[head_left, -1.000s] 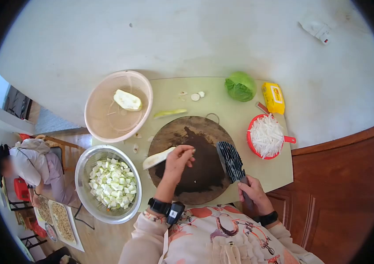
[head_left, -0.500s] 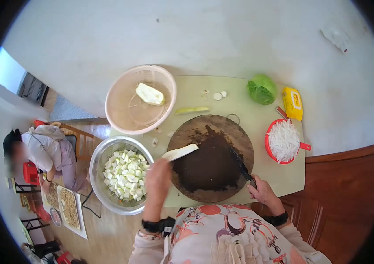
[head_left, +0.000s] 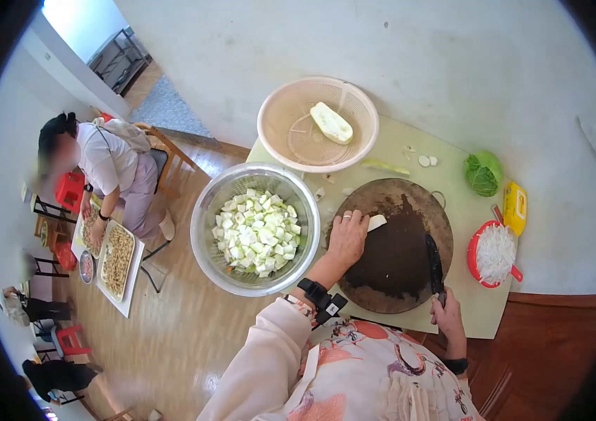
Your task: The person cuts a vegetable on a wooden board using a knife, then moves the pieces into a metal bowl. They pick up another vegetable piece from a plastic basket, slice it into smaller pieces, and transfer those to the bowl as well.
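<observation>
My left hand [head_left: 348,238] is closed over a long pale squash piece [head_left: 376,222] at the left part of the round wooden chopping board [head_left: 396,298]. Only the piece's right end shows past the fingers. At the board's right side, my right hand [head_left: 448,313] grips the dark handle of a kitchen knife [head_left: 435,259]. Its black blade points away from me over the board. Left of the board, a metal colander [head_left: 203,228] holds many diced squash cubes [head_left: 259,233]. Behind it, a large squash piece [head_left: 332,123] lies in a beige plastic basket [head_left: 270,130].
A red colander of white shreds [head_left: 496,254], a yellow wipes pack [head_left: 515,208] and a green cabbage [head_left: 482,174] sit at the table's right. A thin green strip [head_left: 386,167] lies behind the board. A seated person [head_left: 112,165] works at trays [head_left: 117,259] on the left.
My left hand has brought the squash piece down onto the board, and more of the piece is now covered. The view has swung left. My right hand still holds the knife.
</observation>
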### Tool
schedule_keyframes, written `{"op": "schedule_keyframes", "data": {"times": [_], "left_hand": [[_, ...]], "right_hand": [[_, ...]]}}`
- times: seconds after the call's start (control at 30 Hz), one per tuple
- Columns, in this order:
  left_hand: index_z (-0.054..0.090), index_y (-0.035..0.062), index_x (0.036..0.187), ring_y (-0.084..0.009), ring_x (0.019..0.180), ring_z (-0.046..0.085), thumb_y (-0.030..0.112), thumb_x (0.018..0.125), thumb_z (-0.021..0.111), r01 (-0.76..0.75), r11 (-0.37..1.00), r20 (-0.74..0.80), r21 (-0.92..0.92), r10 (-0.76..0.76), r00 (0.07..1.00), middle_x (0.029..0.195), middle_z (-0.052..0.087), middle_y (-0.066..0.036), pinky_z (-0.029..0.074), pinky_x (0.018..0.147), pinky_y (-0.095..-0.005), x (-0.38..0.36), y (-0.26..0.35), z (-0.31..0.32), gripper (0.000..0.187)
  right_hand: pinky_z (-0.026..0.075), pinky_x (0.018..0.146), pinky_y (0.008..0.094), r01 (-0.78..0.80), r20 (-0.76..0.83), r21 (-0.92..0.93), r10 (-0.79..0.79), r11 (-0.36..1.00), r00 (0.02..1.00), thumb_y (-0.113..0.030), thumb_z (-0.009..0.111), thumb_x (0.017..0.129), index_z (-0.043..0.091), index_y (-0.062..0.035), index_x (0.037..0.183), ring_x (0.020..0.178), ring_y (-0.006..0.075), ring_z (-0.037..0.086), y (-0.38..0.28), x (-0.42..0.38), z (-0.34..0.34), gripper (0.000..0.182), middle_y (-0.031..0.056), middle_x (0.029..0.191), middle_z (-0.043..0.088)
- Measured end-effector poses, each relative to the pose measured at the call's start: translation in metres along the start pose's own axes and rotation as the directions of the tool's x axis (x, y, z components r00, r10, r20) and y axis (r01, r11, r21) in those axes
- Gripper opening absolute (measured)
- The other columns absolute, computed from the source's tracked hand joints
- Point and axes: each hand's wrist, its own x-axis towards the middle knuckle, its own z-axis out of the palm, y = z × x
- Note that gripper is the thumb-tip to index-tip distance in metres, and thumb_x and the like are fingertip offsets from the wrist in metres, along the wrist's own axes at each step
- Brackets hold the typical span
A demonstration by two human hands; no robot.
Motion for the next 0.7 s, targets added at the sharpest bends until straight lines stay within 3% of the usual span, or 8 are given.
{"op": "schedule_keyframes", "data": {"times": [0.17,0.23,0.27,0.33,0.43,0.6,0.67,0.7], "left_hand": [[0.056,0.0001,0.113,-0.0315,0.092,0.053,0.006,0.071,0.061,-0.064,0.974,0.015,-0.218,0.069,0.997,0.096,0.050,-0.013,0.045,0.075,-0.0401,-0.023,0.024,0.004,0.043],[0.055,-0.0005,0.113,-0.0318,0.093,0.052,0.007,0.070,0.064,-0.036,0.970,0.097,-0.239,0.061,0.993,0.098,0.050,-0.013,0.046,0.076,-0.0408,-0.034,0.036,0.004,0.045],[0.055,-0.0005,0.113,-0.0318,0.093,0.052,0.007,0.070,0.064,-0.067,0.965,0.096,-0.255,0.094,0.991,0.098,0.050,-0.013,0.046,0.076,-0.0408,-0.039,0.040,0.005,0.045],[0.054,-0.0013,0.114,-0.0326,0.095,0.052,0.009,0.067,0.069,-0.034,0.970,0.060,-0.241,0.050,0.997,0.102,0.049,-0.014,0.046,0.080,-0.0409,-0.046,0.042,0.002,0.050],[0.053,-0.0015,0.120,-0.0328,0.100,0.050,0.010,0.067,0.073,-0.083,0.958,0.024,-0.274,0.093,0.995,0.116,0.048,-0.016,0.046,0.084,-0.0403,-0.049,0.037,-0.007,0.058],[0.054,0.0014,0.120,-0.0292,0.105,0.050,0.013,0.070,0.071,-0.225,0.950,0.029,-0.217,0.237,0.971,0.129,0.047,-0.011,0.046,0.082,-0.0379,-0.046,0.030,-0.013,0.054],[0.055,0.0032,0.120,-0.0267,0.106,0.050,0.014,0.072,0.069,-0.277,0.945,0.046,-0.176,0.289,0.956,0.132,0.046,-0.009,0.046,0.079,-0.0359,-0.045,0.030,-0.012,0.052],[0.056,0.0033,0.119,-0.0258,0.105,0.051,0.013,0.072,0.067,-0.301,0.938,0.055,-0.170,0.314,0.948,0.132,0.047,-0.008,0.045,0.079,-0.0353,-0.043,0.030,-0.012,0.049]], "right_hand": [[0.042,0.039,0.0279,-0.026,-0.048,0.065,0.029,0.998,0.998,-0.007,0.052,0.089,0.046,0.0027,0.121,0.042,0.0129,0.051,-0.003,-0.002,0.008,0.034,0.0066,0.062,0.054],[0.049,0.050,0.0372,-0.088,-0.045,0.002,0.088,0.996,0.995,-0.015,0.056,0.088,0.046,0.0025,0.122,0.056,0.0250,0.061,-0.011,-0.005,0.010,0.039,0.0155,0.071,0.059],[0.049,0.050,0.0372,-0.104,-0.077,0.008,0.104,0.995,0.992,-0.015,0.056,0.088,0.046,0.0025,0.122,0.056,0.0250,0.061,-0.002,-0.004,0.012,0.039,0.0155,0.071,0.059],[0.050,0.064,0.0440,0.091,-0.084,-0.178,-0.107,0.980,0.991,-0.019,0.058,0.086,0.047,0.0021,0.120,0.072,0.0381,0.063,0.013,0.002,0.015,0.041,0.0248,0.079,0.061],[0.047,0.073,0.0474,0.119,-0.069,-0.223,-0.137,0.968,0.988,-0.022,0.059,0.085,0.048,0.0016,0.120,0.084,0.0451,0.060,-0.008,-0.004,0.008,0.043,0.0299,0.085,0.060],[0.049,0.069,0.0458,0.176,-0.058,-0.150,-0.186,0.973,0.981,-0.023,0.061,0.084,0.050,-0.0017,0.120,0.079,0.0420,0.062,-0.003,0.000,0.008,0.043,0.0258,0.085,0.062],[0.050,0.067,0.0446,0.315,-0.050,-0.105,-0.321,0.943,0.946,-0.023,0.061,0.084,0.051,-0.0042,0.119,0.076,0.0400,0.063,-0.008,0.003,0.009,0.041,0.0232,0.084,0.063],[0.050,0.067,0.0446,0.311,-0.051,-0.093,-0.317,0.946,0.947,-0.023,0.061,0.084,0.051,-0.0042,0.119,0.076,0.0400,0.063,-0.015,0.004,0.007,0.041,0.0232,0.084,0.063]]}}
